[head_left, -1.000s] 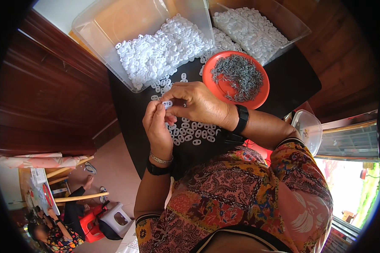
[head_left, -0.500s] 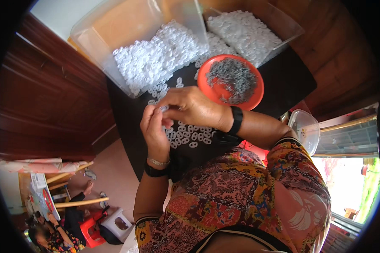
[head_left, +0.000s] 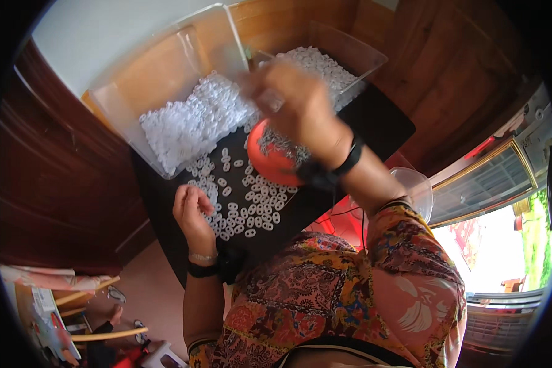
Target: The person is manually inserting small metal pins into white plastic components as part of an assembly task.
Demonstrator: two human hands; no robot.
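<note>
My left hand [head_left: 193,211] rests at the left edge of the loose white plastic pieces [head_left: 264,211], small ovals with two holes. Its fingers are curled in, and whatever they may hold is hidden. Smeared by motion, my right hand [head_left: 297,104] is raised over the far side of a red-orange bowl [head_left: 260,159]. A pale blur shows near its fingers, too indistinct to name. Small grey metal-looking parts [head_left: 282,149] lie in the bowl, partly covered by my right hand and wrist.
A clear plastic bin [head_left: 122,135] heaped with white pieces stands at the far left of the black table [head_left: 374,129]. Behind my right hand is another clear bin [head_left: 374,64] of white pieces. Beside my right arm sits a clear tub [head_left: 414,190].
My hands were together around a small white piece; now they are apart. The right has swung up and away over the bowl, the left has dropped toward the lower left. The view has shifted.
</note>
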